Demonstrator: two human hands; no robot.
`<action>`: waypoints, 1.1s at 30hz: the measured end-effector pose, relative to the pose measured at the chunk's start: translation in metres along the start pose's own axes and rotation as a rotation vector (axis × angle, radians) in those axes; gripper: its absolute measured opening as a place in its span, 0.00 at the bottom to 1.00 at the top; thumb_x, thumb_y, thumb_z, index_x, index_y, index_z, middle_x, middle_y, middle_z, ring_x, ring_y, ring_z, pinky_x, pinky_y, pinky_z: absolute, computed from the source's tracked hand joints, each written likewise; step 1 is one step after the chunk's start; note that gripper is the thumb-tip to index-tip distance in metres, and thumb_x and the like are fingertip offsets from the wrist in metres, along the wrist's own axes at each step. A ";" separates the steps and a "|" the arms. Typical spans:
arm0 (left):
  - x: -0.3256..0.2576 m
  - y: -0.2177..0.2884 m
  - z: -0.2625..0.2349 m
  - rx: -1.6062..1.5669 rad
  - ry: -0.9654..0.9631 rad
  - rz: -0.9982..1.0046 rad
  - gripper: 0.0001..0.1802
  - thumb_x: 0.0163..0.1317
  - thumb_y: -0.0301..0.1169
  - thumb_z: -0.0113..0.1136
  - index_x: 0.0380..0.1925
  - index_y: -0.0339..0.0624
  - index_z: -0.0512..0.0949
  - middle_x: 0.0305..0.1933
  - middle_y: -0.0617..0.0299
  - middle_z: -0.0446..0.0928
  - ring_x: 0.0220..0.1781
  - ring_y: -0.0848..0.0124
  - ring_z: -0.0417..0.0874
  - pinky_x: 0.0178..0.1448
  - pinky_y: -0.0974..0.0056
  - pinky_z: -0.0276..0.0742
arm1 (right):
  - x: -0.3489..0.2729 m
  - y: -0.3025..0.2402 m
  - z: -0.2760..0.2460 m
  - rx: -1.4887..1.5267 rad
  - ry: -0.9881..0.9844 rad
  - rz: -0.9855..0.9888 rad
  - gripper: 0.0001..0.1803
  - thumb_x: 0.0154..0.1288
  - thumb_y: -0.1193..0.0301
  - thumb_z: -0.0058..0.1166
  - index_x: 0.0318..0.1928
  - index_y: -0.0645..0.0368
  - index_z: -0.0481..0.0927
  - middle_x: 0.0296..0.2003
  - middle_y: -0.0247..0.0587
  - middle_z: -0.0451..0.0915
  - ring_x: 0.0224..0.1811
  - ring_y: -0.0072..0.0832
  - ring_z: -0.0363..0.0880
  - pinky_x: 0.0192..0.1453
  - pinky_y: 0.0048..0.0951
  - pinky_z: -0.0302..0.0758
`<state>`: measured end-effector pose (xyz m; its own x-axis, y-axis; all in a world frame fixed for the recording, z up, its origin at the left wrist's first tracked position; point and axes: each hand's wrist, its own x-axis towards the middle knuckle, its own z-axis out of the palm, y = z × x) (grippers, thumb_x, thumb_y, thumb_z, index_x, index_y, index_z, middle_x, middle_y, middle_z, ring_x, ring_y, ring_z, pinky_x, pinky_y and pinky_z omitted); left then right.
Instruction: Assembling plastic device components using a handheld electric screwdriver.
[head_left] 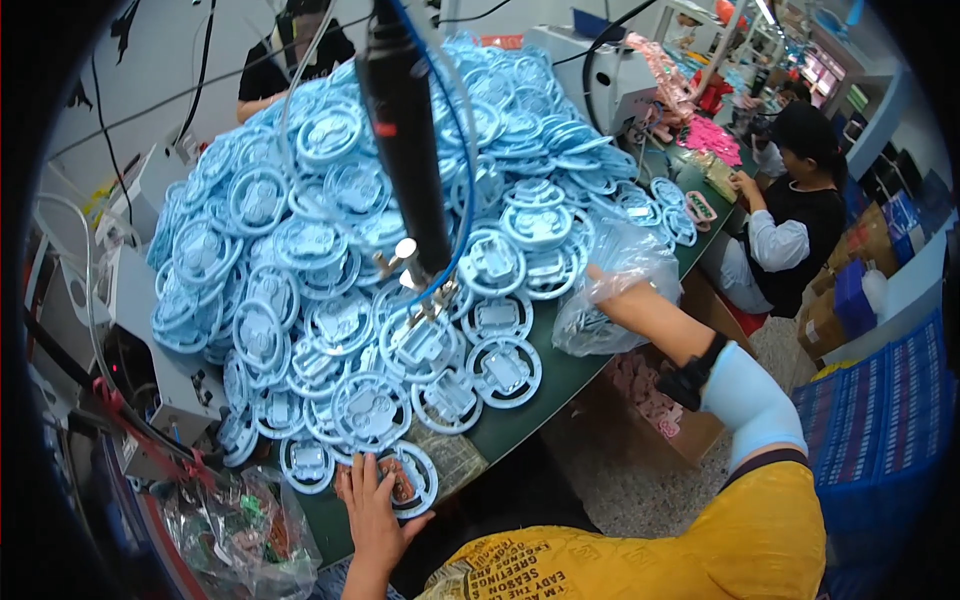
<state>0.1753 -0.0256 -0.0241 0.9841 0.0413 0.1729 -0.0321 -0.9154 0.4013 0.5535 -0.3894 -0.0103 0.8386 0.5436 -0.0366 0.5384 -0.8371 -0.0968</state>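
My left hand [376, 508] grips a light-blue wheel-shaped plastic part [430, 482] at the table's near edge, thumb at its lower rim and fingers over its left side. A small reddish-brown piece [403, 482] lies within that ring, partly behind the fingers. My right hand [612, 292] reaches into a clear plastic bag [585, 325] at the table's right edge; its fingers are hidden. A big heap of the same blue parts [330, 240] covers most of the table. Above the near parts, a black cylindrical tool [405, 130] hangs with a metal tip pointing down.
Grey machine boxes [165, 350] flank the heap at left. A clear bag of mixed coloured pieces [245, 525] hangs at lower left. Under the table edge stands a cardboard box of pink pieces [650, 400]. A co-worker [795, 200] sits at right, near blue crates [875, 420].
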 end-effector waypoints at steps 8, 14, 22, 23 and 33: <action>-0.002 -0.002 0.003 -0.028 0.007 0.008 0.51 0.39 0.41 0.82 0.62 0.44 0.62 0.75 0.41 0.56 0.76 0.39 0.55 0.75 0.33 0.46 | -0.080 -0.115 -0.043 -0.155 0.100 -0.515 0.05 0.55 0.73 0.54 0.33 0.55 0.73 0.36 0.41 0.70 0.33 0.35 0.78 0.33 0.34 0.80; -0.001 -0.001 0.004 -0.062 0.042 0.028 0.52 0.34 0.36 0.83 0.61 0.46 0.62 0.75 0.42 0.56 0.77 0.39 0.55 0.74 0.33 0.47 | -0.057 -0.115 0.023 -0.136 0.205 -0.412 0.05 0.55 0.74 0.52 0.34 0.57 0.72 0.37 0.41 0.69 0.33 0.35 0.77 0.31 0.34 0.80; -0.002 -0.001 -0.001 -0.048 0.021 0.016 0.50 0.40 0.41 0.81 0.63 0.45 0.62 0.76 0.43 0.55 0.77 0.41 0.56 0.75 0.34 0.46 | -0.049 -0.088 0.016 -0.028 0.272 -0.350 0.05 0.56 0.78 0.50 0.35 0.60 0.72 0.35 0.44 0.72 0.36 0.42 0.78 0.37 0.40 0.78; 0.000 0.000 -0.004 -0.047 0.015 0.019 0.49 0.42 0.44 0.80 0.62 0.44 0.63 0.76 0.43 0.56 0.76 0.41 0.57 0.75 0.34 0.46 | -0.051 -0.084 0.017 -0.081 0.251 -0.375 0.04 0.55 0.77 0.50 0.33 0.60 0.72 0.34 0.44 0.72 0.36 0.42 0.77 0.37 0.39 0.77; 0.006 0.003 -0.008 -0.029 -0.012 -0.034 0.44 0.44 0.44 0.78 0.59 0.42 0.68 0.75 0.43 0.59 0.78 0.46 0.56 0.75 0.35 0.47 | -0.063 -0.141 0.007 0.180 0.369 -0.520 0.30 0.45 0.66 0.73 0.52 0.58 0.79 0.50 0.50 0.76 0.49 0.48 0.77 0.50 0.42 0.76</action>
<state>0.1793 -0.0252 -0.0142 0.9868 0.0667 0.1478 -0.0039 -0.9016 0.4326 0.4247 -0.3054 -0.0009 0.4640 0.7904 0.3999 0.8852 -0.4305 -0.1762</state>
